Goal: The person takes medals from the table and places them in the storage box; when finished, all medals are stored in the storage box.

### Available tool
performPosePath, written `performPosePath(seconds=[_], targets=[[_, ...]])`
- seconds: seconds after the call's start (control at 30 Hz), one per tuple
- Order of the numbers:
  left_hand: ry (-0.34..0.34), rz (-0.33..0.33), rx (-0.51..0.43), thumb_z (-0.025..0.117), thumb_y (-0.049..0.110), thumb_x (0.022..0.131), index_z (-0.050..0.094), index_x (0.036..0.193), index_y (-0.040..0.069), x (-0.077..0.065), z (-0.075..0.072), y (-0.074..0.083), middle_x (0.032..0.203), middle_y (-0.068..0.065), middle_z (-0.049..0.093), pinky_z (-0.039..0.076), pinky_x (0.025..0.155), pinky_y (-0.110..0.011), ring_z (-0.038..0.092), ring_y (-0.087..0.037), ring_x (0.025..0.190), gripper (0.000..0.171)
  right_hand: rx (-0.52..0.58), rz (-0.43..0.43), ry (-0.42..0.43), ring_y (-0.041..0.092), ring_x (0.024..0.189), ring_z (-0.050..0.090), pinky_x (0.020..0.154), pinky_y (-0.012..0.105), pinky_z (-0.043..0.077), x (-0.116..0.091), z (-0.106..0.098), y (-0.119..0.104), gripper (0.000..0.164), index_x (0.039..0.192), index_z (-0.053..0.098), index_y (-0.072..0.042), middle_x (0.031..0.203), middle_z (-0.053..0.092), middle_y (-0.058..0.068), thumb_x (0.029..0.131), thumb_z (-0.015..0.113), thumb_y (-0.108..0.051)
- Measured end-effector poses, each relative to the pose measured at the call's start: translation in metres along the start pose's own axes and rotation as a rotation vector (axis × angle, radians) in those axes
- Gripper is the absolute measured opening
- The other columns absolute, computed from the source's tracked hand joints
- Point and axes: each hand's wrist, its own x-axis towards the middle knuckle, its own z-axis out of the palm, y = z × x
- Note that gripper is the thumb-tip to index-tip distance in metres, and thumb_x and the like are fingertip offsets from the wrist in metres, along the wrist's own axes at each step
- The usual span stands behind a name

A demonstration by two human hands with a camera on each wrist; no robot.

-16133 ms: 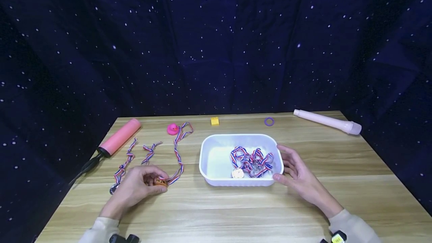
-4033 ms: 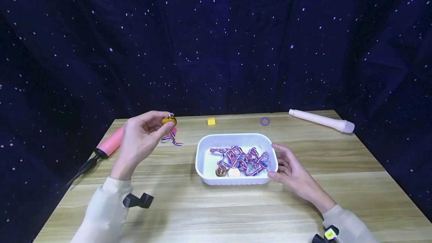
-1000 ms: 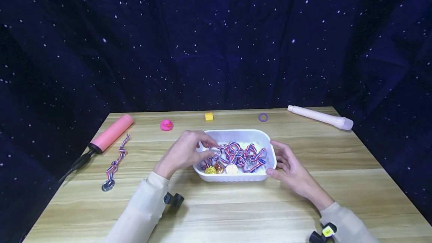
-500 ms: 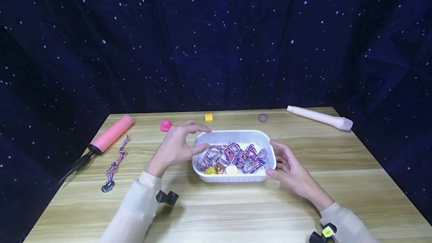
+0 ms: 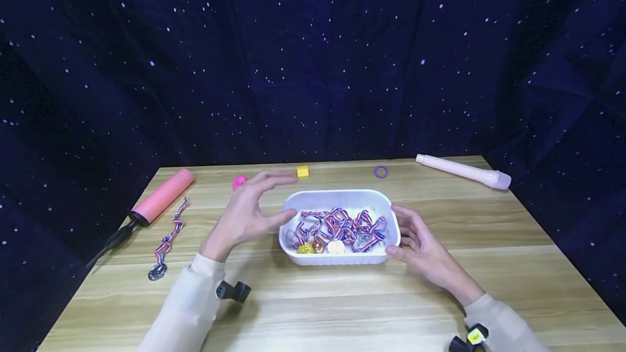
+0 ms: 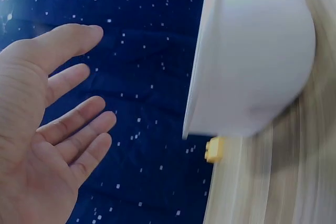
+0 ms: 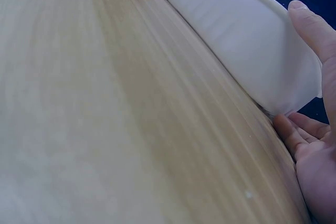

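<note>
A white plastic bin [image 5: 337,259] stands mid-table. Inside lie a gold medal [image 5: 305,249], a bronze medal [image 5: 318,246], a bright pale medal [image 5: 336,246] and tangled red-white-blue ribbons [image 5: 342,224]. Just off the bin's left end is my left hand [image 5: 246,213], thumb and fingers spread, holding nothing; the left wrist view shows its bare palm [image 6: 47,171]. My right hand [image 5: 427,249] holds the bin's right end between thumb and fingers; in the right wrist view its fingertips [image 7: 286,127] meet the lower corner. A silver medal [image 5: 157,271] with knotted ribbon lies at the left.
A pink hand pump [image 5: 163,197] with a black nozzle lies at the left edge. Along the back are a pink rubber duck [image 5: 239,182], partly behind my left hand, a yellow toy brick [image 5: 303,171], a purple ring [image 5: 381,171] and a pale pink toy microphone [image 5: 464,171].
Bronze and gold medals have gone from the left into the bin. Over the last second my left hand has let go of the ribbon and drawn back leftward, fingers spreading. The right hand stays put.
</note>
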Motion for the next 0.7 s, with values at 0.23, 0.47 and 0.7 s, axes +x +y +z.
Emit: performPosePath(seconds=[0.23, 0.47, 0.7], targets=[[0.088, -0.017, 0.047, 0.097, 0.023, 0.087, 0.071, 0.149, 0.023, -0.021, -0.03, -0.014, 0.147, 0.004, 0.071, 0.057, 0.108, -0.049, 0.068, -0.021, 0.128, 0.068, -0.008, -0.005, -0.002, 0.043, 0.138, 0.059, 0.112, 0.02, 0.054, 0.0, -0.001, 0.0, 0.085, 0.171, 0.034, -0.014, 0.157, 0.053, 0.029, 0.101, 0.08, -0.004], [0.129, -0.009, 0.041, 0.097, 0.014, 0.086, 0.072, 0.145, 0.027, -0.051, -0.051, -0.028, 0.144, 0.007, 0.072, 0.049, 0.112, -0.023, 0.065, -0.012, 0.134, 0.066, -0.017, 0.001, -0.001, 0.036, 0.137, 0.061, 0.111, 0.02, 0.054, -0.001, -0.003, -0.001, 0.084, 0.171, 0.034, -0.014, 0.157, 0.053, 0.027, 0.102, 0.08, -0.005], [0.186, -0.128, 0.059, 0.098, 0.009, 0.085, 0.072, 0.147, 0.026, -0.091, -0.074, -0.04, 0.146, 0.005, 0.072, 0.053, 0.095, -0.028, 0.061, -0.001, 0.128, 0.069, -0.011, -0.014, -0.002, 0.037, 0.137, 0.061, 0.111, 0.02, 0.055, 0.001, 0.001, 0.0, 0.083, 0.171, 0.034, -0.013, 0.156, 0.053, 0.028, 0.102, 0.08, -0.004]])
